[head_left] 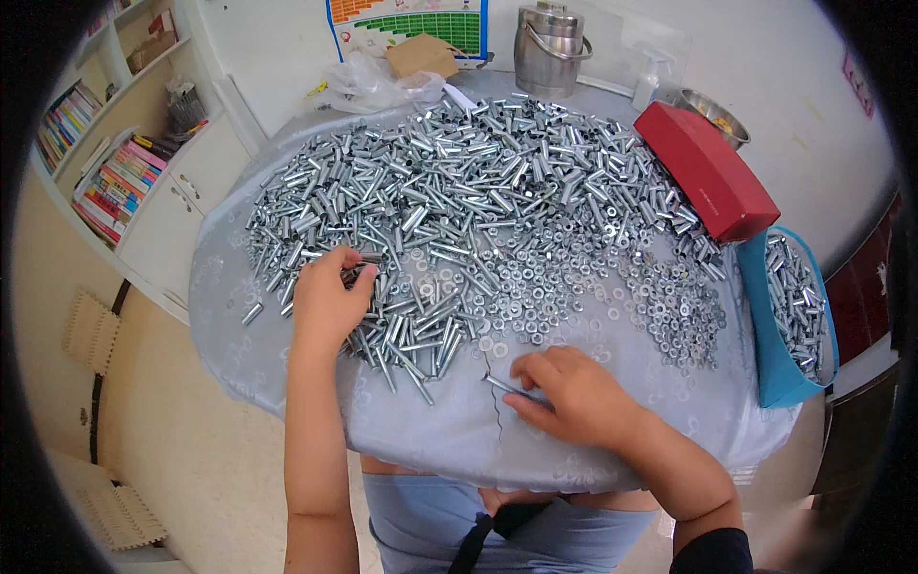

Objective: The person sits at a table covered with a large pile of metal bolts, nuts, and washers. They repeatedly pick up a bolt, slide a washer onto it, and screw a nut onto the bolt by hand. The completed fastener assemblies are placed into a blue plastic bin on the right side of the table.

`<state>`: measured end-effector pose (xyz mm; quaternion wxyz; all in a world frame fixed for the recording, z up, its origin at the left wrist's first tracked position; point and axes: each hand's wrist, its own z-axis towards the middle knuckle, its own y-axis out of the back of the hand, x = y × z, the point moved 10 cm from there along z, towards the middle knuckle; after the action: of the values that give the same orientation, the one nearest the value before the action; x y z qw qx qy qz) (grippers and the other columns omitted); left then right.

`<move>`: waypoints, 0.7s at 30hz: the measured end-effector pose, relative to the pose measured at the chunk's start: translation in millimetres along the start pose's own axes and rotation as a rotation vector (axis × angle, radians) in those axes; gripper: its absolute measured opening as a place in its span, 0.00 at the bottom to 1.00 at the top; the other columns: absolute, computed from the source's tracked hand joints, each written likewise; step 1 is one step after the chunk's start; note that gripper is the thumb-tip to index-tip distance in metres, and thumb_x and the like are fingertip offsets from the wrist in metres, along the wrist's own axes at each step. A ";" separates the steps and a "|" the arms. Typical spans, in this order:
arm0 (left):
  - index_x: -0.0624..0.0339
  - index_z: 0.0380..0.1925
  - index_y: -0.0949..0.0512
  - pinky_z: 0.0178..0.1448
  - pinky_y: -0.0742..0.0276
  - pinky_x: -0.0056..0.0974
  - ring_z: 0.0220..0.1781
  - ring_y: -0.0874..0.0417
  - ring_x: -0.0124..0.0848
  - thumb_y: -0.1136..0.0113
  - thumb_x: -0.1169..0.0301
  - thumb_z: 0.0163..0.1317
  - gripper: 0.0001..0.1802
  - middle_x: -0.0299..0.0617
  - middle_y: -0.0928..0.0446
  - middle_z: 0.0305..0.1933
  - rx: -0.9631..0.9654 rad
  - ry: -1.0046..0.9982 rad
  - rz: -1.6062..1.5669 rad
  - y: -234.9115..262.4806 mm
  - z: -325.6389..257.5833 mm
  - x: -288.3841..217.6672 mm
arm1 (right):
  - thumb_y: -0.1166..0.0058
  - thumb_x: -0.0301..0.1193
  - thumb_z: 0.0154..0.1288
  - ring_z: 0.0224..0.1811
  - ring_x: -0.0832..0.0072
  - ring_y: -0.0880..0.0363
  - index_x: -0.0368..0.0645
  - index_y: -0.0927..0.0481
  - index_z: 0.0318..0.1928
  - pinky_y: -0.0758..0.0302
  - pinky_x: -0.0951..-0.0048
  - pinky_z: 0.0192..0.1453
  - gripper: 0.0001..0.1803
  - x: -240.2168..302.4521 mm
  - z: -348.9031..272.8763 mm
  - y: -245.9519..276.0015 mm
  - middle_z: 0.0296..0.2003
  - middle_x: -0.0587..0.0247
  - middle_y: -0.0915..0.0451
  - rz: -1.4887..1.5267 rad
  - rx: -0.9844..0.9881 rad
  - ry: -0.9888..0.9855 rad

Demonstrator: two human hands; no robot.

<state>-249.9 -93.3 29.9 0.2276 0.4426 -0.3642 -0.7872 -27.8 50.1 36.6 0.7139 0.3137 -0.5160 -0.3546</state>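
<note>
A large heap of silvery metal sleeves (421, 167), bolts and nuts covers the cloth-covered table. My left hand (327, 298) is at the left front of the heap, thumb and forefinger closed around what looks like a metal sleeve, partly hidden by the fingers. Close to that hand lies a cluster of long bolts (421, 330). At the front of the table, my right hand (579, 397) pinches a single bolt (505, 386), its flat head pointing left. Loose nuts (535, 297) and flat washers (492, 346) lie beyond the right hand.
A red box (712, 172) and a blue fabric bin (770, 354) holding metal sleeves are at the right. Along the back stand a steel pot (550, 57), plastic bag (387, 81), pump bottle (650, 81) and metal bowl (736, 129). Bookshelves (96, 206) are at left.
</note>
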 end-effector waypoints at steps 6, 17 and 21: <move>0.60 0.27 0.22 0.47 0.32 0.44 0.41 0.27 0.44 0.40 0.67 0.51 0.08 0.43 0.23 0.36 -0.054 -0.134 0.085 -0.2 -7.1 -30.4 | 0.43 0.35 0.55 0.35 0.61 0.26 0.43 0.24 0.33 0.29 0.64 0.41 0.10 -7.1 2.6 -7.1 0.29 0.59 0.26 0.007 -0.091 -0.024; 0.60 0.41 0.27 0.45 0.34 0.30 0.39 0.26 0.25 0.48 0.67 0.64 0.10 0.38 0.23 0.34 0.069 -0.070 -0.820 -32.6 -30.4 -82.3 | 0.49 0.27 0.64 0.33 0.80 0.28 0.40 0.27 0.36 0.31 0.77 0.39 0.04 -49.5 -7.8 9.6 0.31 0.68 0.25 0.934 -0.273 -0.378; 0.61 0.49 0.30 0.46 0.34 0.27 0.41 0.27 0.20 0.51 0.68 0.66 0.14 0.38 0.23 0.38 0.391 -0.071 -1.131 -53.1 -42.5 -171.8 | 0.49 0.25 0.64 0.35 0.84 0.29 0.38 0.30 0.39 0.32 0.84 0.40 0.06 -69.2 -13.3 58.6 0.33 0.68 0.25 1.071 -0.584 -0.256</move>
<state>-128.4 41.3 65.5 -0.3245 0.5747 -0.2175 -0.7191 -19.3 141.0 45.2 0.7815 -0.2419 -0.5648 -0.1084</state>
